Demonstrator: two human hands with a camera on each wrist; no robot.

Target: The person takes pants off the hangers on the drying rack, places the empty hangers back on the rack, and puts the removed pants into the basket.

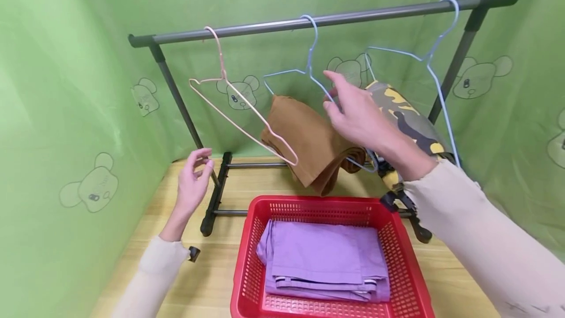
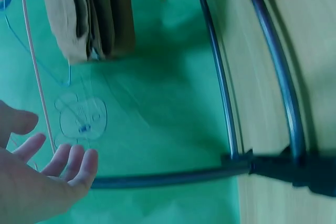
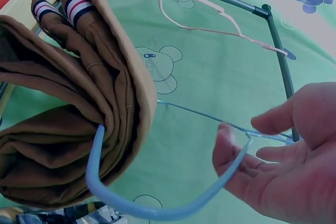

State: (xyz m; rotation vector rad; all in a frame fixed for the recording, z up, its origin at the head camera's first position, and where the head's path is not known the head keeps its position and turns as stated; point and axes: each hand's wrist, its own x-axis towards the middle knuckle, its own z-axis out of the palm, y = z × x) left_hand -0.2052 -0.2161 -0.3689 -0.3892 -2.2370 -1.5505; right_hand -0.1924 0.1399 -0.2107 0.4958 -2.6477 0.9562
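Observation:
My right hand (image 1: 355,109) is beside the sloping arm of a blue hanger (image 1: 310,58) in the middle of the rail, thumb and fingers parted. In the right wrist view the blue wire (image 3: 157,212) overlaps the fingertips. Folded brown trousers (image 1: 304,136) hang over this hanger, striped trim showing inside the folds (image 3: 79,11). My left hand (image 1: 193,180) is raised at the left, fingers loosely bent and holding nothing. Nearest to it is a bare pink hanger (image 1: 247,104), tilted on the rail.
A dark metal clothes rack (image 1: 265,27) stands against green cloth with bear prints. At its right, camouflage clothing (image 1: 403,117) hangs on another blue hanger (image 1: 441,92). A red basket (image 1: 240,278) in front holds folded purple trousers (image 1: 318,254) on the wood-look surface (image 1: 145,239).

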